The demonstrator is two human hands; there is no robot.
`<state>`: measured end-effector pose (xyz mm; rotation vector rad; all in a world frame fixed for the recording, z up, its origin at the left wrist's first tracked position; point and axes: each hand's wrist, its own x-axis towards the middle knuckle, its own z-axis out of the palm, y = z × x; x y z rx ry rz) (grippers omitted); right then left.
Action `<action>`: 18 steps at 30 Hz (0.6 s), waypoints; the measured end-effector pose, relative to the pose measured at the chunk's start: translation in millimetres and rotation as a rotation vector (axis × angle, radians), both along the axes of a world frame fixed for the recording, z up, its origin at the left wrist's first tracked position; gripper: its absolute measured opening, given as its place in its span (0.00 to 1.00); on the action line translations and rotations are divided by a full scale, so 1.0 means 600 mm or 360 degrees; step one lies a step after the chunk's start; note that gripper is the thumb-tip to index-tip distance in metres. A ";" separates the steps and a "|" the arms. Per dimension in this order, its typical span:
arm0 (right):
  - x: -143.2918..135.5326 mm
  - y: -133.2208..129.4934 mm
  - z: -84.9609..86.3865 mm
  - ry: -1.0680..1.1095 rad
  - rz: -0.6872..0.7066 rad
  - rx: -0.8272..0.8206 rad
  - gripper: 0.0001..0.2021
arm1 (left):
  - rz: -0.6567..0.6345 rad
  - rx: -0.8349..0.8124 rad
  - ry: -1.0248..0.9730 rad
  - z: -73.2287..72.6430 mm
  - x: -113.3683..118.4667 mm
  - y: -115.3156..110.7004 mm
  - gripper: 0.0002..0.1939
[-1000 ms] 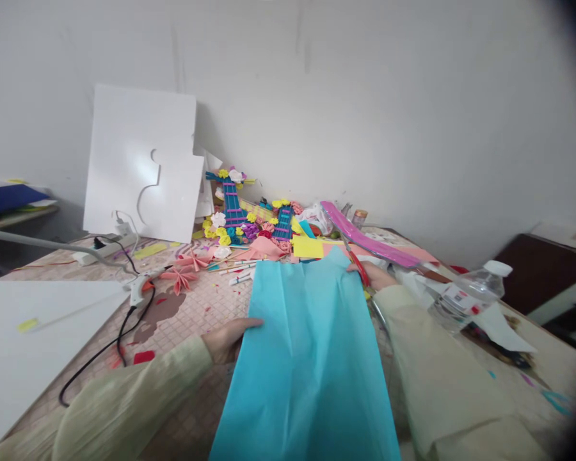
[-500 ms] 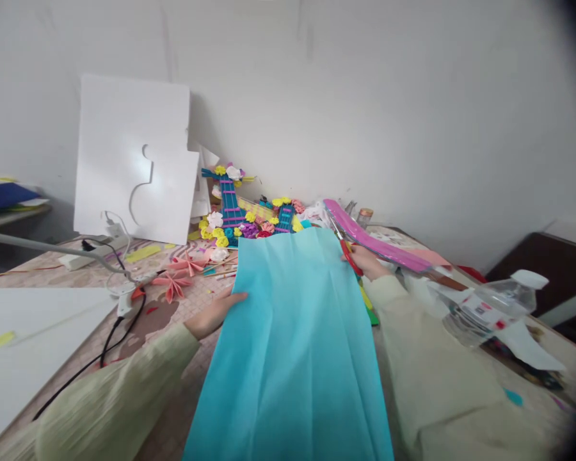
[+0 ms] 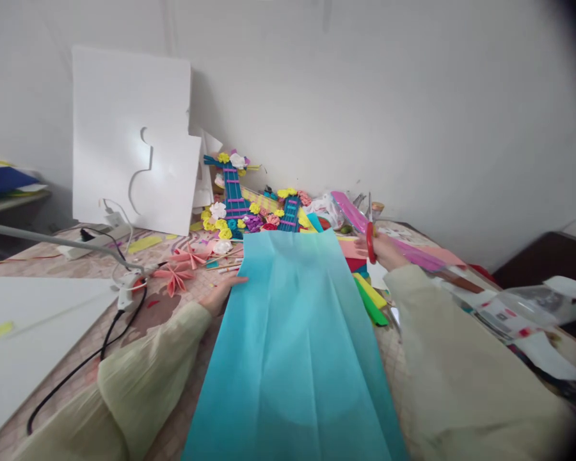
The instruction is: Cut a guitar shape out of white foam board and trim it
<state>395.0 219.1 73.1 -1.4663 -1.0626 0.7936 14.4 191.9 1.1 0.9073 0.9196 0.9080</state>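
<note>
A long turquoise sheet of creased paper stretches from the bottom edge toward the middle of the table. My left hand grips its left edge, thumb on top and the other fingers hidden beneath. To the right of the sheet's far end, my right hand is closed around red-handled scissors, whose blades point upward. That hand is apart from the sheet. Under it lie green and yellow strips.
Several flower-decorated blue pieces stand by the wall, near pink folded-paper stars. A white board leans at left above cables and a power strip. A pink plastic-wrapped roll and clear bottle are at right.
My right hand has moved right, away from the sheet's edge, and the scissors have turned upright. My left hand still holds the sheet. The view has shifted slightly.
</note>
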 end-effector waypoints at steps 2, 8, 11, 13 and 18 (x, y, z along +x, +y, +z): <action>0.004 -0.036 -0.001 0.0095 0.0065 -0.0071 0.06 | 0.0009 0.0004 -0.0007 0.003 0.000 0.008 0.22; -0.014 -0.160 -0.023 0.0251 0.0157 -0.0176 0.08 | 0.0005 0.0067 0.0079 0.032 0.034 0.036 0.24; -0.024 -0.236 -0.035 0.0296 0.0159 -0.0223 0.10 | 0.0004 0.0261 0.0054 0.051 0.044 0.025 0.27; -0.030 -0.289 -0.040 0.0285 0.0206 -0.0267 0.12 | 0.0017 0.0397 0.0039 0.061 0.045 0.023 0.29; -0.053 -0.400 -0.037 0.0285 0.0110 -0.0442 0.15 | 0.0150 0.0559 0.0083 0.064 0.051 0.078 0.25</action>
